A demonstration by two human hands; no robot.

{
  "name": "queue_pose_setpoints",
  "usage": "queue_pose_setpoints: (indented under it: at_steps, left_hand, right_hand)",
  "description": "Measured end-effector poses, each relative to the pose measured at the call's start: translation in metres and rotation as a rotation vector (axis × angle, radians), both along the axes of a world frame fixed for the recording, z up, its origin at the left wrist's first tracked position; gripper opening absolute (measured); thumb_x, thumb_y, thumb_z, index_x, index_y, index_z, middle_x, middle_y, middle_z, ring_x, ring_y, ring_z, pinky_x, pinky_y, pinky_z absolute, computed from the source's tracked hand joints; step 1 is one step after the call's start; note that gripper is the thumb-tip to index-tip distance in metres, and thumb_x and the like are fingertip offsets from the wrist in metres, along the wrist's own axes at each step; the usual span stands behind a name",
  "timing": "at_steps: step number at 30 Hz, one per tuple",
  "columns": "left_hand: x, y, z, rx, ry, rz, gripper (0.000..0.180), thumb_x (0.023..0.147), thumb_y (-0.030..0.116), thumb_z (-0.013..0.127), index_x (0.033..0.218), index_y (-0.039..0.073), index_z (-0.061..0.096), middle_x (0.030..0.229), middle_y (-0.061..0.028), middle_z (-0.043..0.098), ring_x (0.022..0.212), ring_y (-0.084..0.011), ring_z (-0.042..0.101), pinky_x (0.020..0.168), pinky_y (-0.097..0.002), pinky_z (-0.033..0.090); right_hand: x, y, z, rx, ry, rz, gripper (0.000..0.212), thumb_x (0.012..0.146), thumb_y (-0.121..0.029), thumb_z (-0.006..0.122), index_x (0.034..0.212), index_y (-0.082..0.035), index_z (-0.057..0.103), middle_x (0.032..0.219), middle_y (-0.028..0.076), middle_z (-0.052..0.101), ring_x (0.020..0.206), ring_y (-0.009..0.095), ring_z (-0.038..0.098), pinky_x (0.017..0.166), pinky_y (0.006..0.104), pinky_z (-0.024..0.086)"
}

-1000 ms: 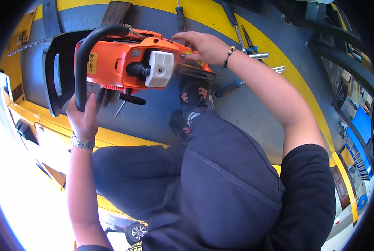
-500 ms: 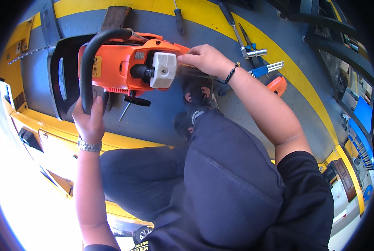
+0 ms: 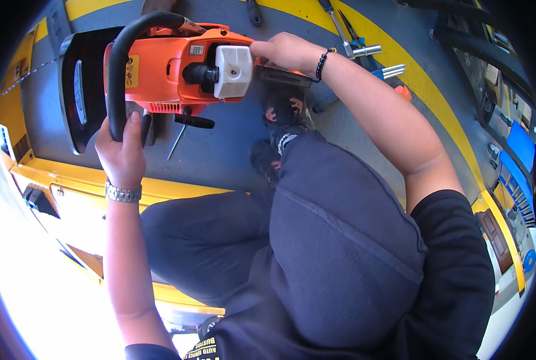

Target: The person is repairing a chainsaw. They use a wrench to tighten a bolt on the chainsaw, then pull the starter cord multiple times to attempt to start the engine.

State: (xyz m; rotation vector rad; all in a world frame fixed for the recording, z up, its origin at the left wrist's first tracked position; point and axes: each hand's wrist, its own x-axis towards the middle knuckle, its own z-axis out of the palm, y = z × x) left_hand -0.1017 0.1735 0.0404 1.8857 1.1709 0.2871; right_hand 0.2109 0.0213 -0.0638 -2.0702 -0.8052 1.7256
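Note:
An orange chainsaw (image 3: pixel 169 75) is held up before me, its cover off at the near right so that a white air filter (image 3: pixel 234 72) shows. My left hand (image 3: pixel 122 150) is wrapped round the lower part of the saw's black front handle (image 3: pixel 118 90). A black hand guard (image 3: pixel 70 99) stands to the left of that handle. My right hand (image 3: pixel 289 53) grips the rear handle to the right of the filter; its fingers are curled and partly hidden. The black starter grip (image 3: pixel 194 121) sticks out below the body.
On the grey and yellow floor lie a screwdriver (image 3: pixel 254 12), a ratchet with a socket (image 3: pixel 364 51), pliers (image 3: pixel 355 30), a blue hex key set (image 3: pixel 391 72) and an orange part (image 3: pixel 403 92). A thin metal rod (image 3: pixel 176 142) lies below the saw. A dark metal frame stands at right.
Both hands and the chainsaw have shifted slightly up and left in view, as has the floor. The orange part at right is now mostly behind my right forearm.

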Motion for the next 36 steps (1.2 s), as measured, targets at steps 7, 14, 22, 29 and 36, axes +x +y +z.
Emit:
queue_pose_setpoints:
  at_steps: [7, 14, 22, 29, 36]
  left_hand:
    - [-0.004, -0.001, -0.003, 0.012, -0.047, -0.001, 0.030, 0.103, 0.029, 0.065, 0.082, 0.009, 0.057, 0.058, 0.0042, 0.050, 0.047, -0.0035, 0.043, 0.046, -0.0212, 0.033]
    - [-0.007, 0.004, -0.004, 0.007, -0.028, -0.011, 0.032, 0.103, 0.033, 0.066, 0.085, 0.007, 0.061, 0.060, 0.0034, 0.053, 0.049, -0.0043, 0.046, 0.047, -0.0217, 0.034]
    - [-0.006, 0.004, -0.001, -0.070, -0.045, 0.051, 0.030, 0.101, 0.032, 0.069, 0.090, 0.005, 0.066, 0.062, 0.0039, 0.055, 0.052, -0.0044, 0.049, 0.048, -0.0215, 0.033]
    - [-0.009, 0.004, -0.003, -0.061, -0.045, 0.036, 0.031, 0.101, 0.033, 0.069, 0.088, 0.006, 0.064, 0.060, 0.0042, 0.053, 0.049, -0.0038, 0.046, 0.047, -0.0210, 0.033]
    - [-0.005, 0.002, 0.000, -0.082, -0.049, 0.057, 0.030, 0.101, 0.032, 0.070, 0.089, 0.006, 0.064, 0.062, 0.0047, 0.054, 0.051, -0.0029, 0.046, 0.047, -0.0210, 0.033]
  right_hand:
    - [0.000, -0.001, -0.007, 0.036, 0.070, -0.034, 0.055, 0.097, -0.052, 0.059, 0.117, -0.004, 0.078, 0.115, 0.015, 0.074, 0.108, 0.022, 0.065, 0.101, 0.0346, 0.047]
    - [0.002, 0.005, 0.007, 0.008, -0.077, 0.076, 0.063, 0.098, -0.056, 0.058, 0.127, -0.003, 0.075, 0.115, 0.017, 0.075, 0.110, 0.026, 0.066, 0.102, 0.0398, 0.048]
    - [-0.006, 0.001, -0.013, 0.074, 0.053, -0.139, 0.049, 0.095, -0.049, 0.069, 0.115, -0.005, 0.078, 0.097, 0.006, 0.072, 0.089, 0.011, 0.064, 0.083, 0.0290, 0.050]
    - [0.000, 0.009, 0.006, -0.011, -0.079, 0.027, 0.054, 0.096, -0.050, 0.067, 0.117, -0.001, 0.077, 0.102, 0.009, 0.074, 0.087, 0.016, 0.064, 0.086, 0.0313, 0.050]
    - [-0.009, -0.003, -0.026, 0.166, -0.006, -0.108, 0.060, 0.098, -0.056, 0.061, 0.118, -0.002, 0.078, 0.107, 0.014, 0.075, 0.090, 0.018, 0.066, 0.091, 0.0330, 0.050]
